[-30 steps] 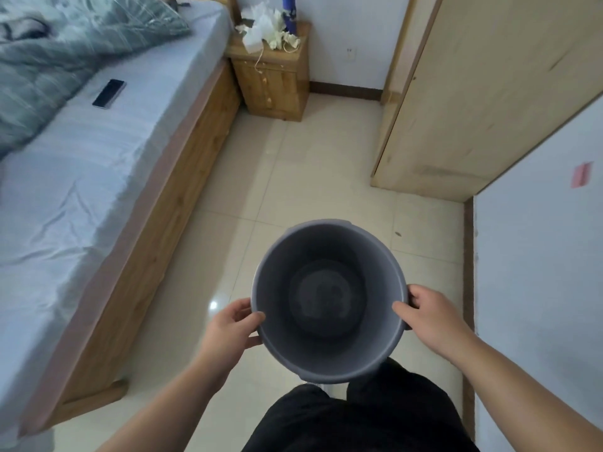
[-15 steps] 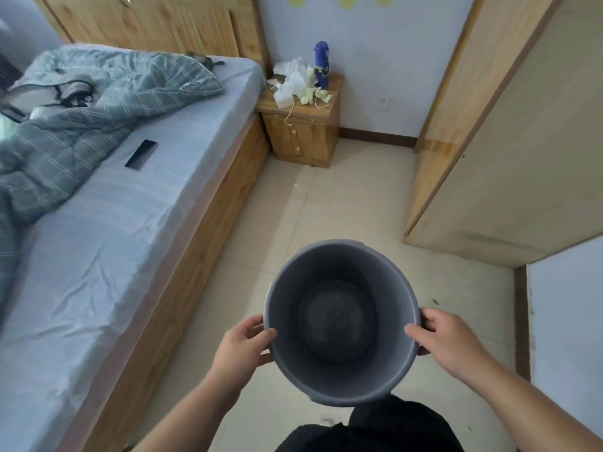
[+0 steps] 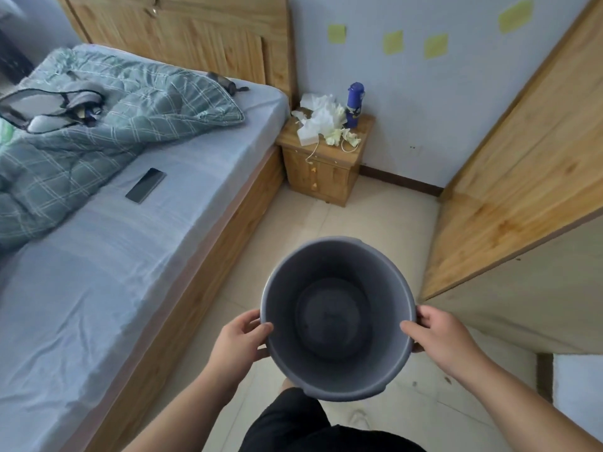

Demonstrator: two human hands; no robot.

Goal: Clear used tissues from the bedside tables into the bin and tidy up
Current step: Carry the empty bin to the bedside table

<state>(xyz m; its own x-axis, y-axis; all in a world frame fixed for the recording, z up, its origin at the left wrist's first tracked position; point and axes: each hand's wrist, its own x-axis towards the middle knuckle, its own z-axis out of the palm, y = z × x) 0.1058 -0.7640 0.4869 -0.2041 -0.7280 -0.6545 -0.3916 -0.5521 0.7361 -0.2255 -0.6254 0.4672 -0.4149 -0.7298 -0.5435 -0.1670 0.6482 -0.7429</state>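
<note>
While the left grip [image 3: 239, 342] clasps the near-left rim of the grey plastic bin [image 3: 385, 288], thumb laid over the lip and fingers curled against the outer wall, the right grip [image 3: 437, 337] clasps the right rim in the same way. The bin is held upright above the tiled floor [image 3: 326, 220], mouth toward the camera and its dark round bottom in plain sight, just ahead of the person's black shorts [image 3: 293, 425].

Against the far wall, well apart from the bin, stands the wooden bedside bench [image 3: 321, 177]. The used tissues [image 3: 318, 120] lie heaped on its top, white and crumpled, with a few pale yellow scraps [image 3: 339, 137] at the heap's near right edge. A blue bottle [image 3: 354, 104] stands upright at the far right of the top, just beside the heap. A thin white cable [image 3: 313, 154] hangs from the top down over the drawer fronts.

Just left of the bench is the bed [image 3: 130, 239], its wooden frame running toward the near left. A dark phone [image 3: 146, 185] lies flat on the pale sheet, near a bunched green checked quilt [image 3: 130, 106] at the far left. On the right a wooden wardrobe door [image 3: 522, 158] stands, and yellow sticky notes [image 3: 336, 34] dot the far wall.
</note>
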